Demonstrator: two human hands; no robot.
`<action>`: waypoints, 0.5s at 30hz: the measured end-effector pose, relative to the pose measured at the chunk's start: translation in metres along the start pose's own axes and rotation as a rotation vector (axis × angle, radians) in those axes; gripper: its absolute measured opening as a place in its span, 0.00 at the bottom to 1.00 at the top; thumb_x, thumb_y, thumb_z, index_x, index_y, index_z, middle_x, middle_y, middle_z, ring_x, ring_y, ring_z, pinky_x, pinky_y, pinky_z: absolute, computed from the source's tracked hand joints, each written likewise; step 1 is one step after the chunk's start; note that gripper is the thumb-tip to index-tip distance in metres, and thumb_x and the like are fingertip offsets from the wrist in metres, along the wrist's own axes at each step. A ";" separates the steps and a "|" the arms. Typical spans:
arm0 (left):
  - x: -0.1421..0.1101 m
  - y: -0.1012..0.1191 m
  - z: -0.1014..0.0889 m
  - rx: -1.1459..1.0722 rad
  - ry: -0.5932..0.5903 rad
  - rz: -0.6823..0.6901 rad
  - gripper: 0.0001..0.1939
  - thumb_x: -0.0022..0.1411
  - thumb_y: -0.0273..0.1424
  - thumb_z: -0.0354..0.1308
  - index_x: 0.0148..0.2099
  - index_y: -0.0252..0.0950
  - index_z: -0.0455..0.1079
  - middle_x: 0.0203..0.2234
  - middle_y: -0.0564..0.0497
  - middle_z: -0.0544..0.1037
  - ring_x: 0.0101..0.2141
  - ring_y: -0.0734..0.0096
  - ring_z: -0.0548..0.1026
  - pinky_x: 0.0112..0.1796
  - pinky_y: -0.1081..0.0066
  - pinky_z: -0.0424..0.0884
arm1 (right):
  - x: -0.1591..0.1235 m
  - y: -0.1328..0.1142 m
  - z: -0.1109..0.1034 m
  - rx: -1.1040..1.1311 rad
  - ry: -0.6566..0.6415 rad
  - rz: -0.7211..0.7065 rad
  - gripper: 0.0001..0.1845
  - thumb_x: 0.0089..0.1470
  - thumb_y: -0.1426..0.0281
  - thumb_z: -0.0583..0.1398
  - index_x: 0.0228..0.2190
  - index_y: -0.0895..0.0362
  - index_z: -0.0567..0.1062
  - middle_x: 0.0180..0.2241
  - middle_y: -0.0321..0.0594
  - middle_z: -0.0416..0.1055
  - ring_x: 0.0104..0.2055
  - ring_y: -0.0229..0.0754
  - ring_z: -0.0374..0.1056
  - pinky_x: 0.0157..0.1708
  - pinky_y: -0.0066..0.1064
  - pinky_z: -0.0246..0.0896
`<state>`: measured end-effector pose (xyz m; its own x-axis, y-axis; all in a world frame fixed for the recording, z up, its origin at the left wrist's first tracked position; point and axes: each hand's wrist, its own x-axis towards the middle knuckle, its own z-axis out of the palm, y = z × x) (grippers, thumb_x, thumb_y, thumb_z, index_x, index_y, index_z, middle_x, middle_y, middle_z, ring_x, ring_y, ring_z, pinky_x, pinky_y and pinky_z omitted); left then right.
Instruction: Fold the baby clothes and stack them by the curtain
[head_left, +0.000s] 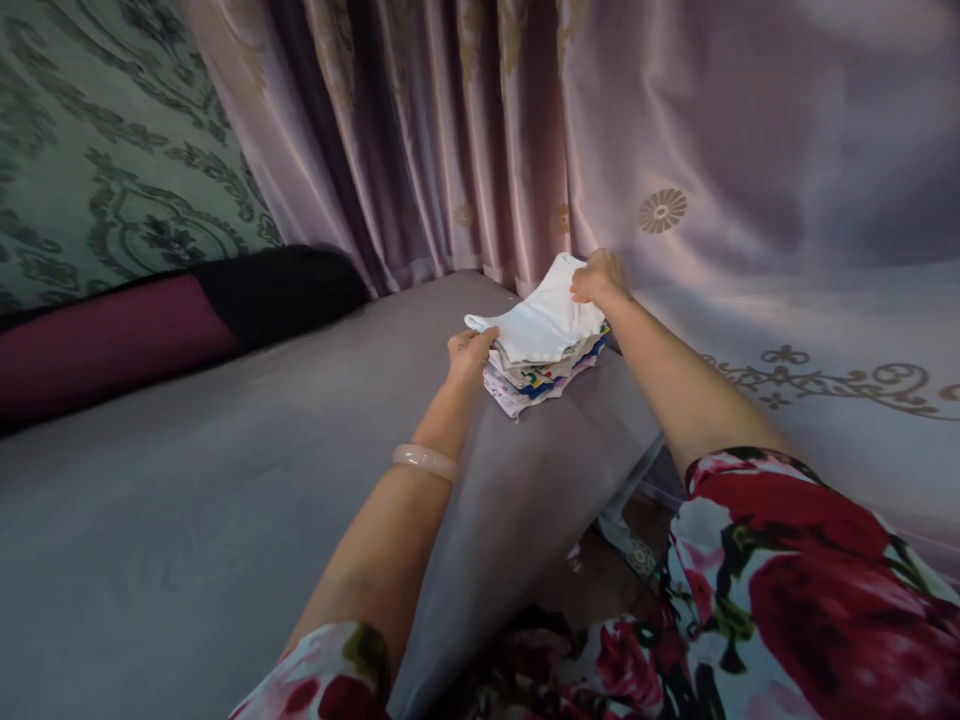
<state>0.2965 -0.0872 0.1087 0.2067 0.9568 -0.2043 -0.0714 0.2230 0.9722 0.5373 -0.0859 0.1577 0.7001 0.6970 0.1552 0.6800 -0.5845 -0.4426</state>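
A white folded cloth (544, 318) lies over a stack of folded fabric pieces (536, 382), some with coloured prints, near the corner of the bed. My left hand (472, 350) pinches the cloth's near-left edge between thumb and fingers. At its far-right side my right hand (598, 277) has its fingers closed on the same cloth. The fingertips of my right hand are partly hidden by the hand itself. A pale bangle (425, 461) circles my left forearm.
The grey bed surface (225, 470) stretches to the left, with a black and maroon padded bolster (120, 340) along the wall. Shiny pink curtains (465, 130) hang behind the stack. Beyond the bed's right edge is a dark floor area (607, 580).
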 end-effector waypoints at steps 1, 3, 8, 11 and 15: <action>0.001 -0.002 0.004 -0.004 -0.002 -0.006 0.16 0.53 0.26 0.61 0.17 0.34 0.59 0.10 0.58 0.59 0.14 0.84 0.54 0.18 0.77 0.49 | 0.002 0.003 0.000 0.013 0.006 0.025 0.15 0.62 0.72 0.53 0.42 0.73 0.73 0.28 0.51 0.74 0.41 0.47 0.73 0.47 0.41 0.63; 0.005 -0.008 0.011 -0.010 -0.002 -0.016 0.16 0.52 0.26 0.61 0.18 0.35 0.59 0.10 0.59 0.60 0.15 0.83 0.54 0.19 0.77 0.50 | 0.005 0.008 0.000 0.040 0.021 0.046 0.14 0.61 0.72 0.55 0.42 0.71 0.74 0.29 0.51 0.75 0.42 0.48 0.73 0.48 0.42 0.63; 0.013 -0.021 0.015 -0.016 -0.003 -0.049 0.15 0.52 0.27 0.60 0.19 0.35 0.58 0.11 0.59 0.60 0.14 0.83 0.55 0.18 0.77 0.50 | 0.008 0.012 0.003 0.049 0.018 0.030 0.15 0.60 0.70 0.57 0.42 0.70 0.74 0.34 0.55 0.74 0.45 0.54 0.71 0.47 0.45 0.64; 0.015 -0.027 0.013 0.007 0.007 -0.078 0.15 0.52 0.28 0.61 0.20 0.36 0.58 0.11 0.60 0.59 0.14 0.83 0.55 0.18 0.78 0.49 | 0.007 0.014 0.006 0.044 -0.002 0.038 0.14 0.60 0.71 0.56 0.42 0.69 0.75 0.33 0.55 0.74 0.46 0.54 0.71 0.47 0.46 0.63; 0.013 -0.037 0.010 0.004 -0.006 -0.107 0.15 0.52 0.28 0.62 0.20 0.36 0.59 0.11 0.61 0.58 0.14 0.83 0.56 0.18 0.78 0.52 | 0.006 0.017 0.015 0.014 -0.033 0.064 0.15 0.59 0.70 0.57 0.42 0.70 0.75 0.34 0.56 0.74 0.47 0.54 0.70 0.49 0.46 0.62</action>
<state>0.3115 -0.0848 0.0711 0.2189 0.9264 -0.3064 -0.0449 0.3232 0.9453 0.5499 -0.0857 0.1382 0.7344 0.6717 0.0971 0.6307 -0.6227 -0.4631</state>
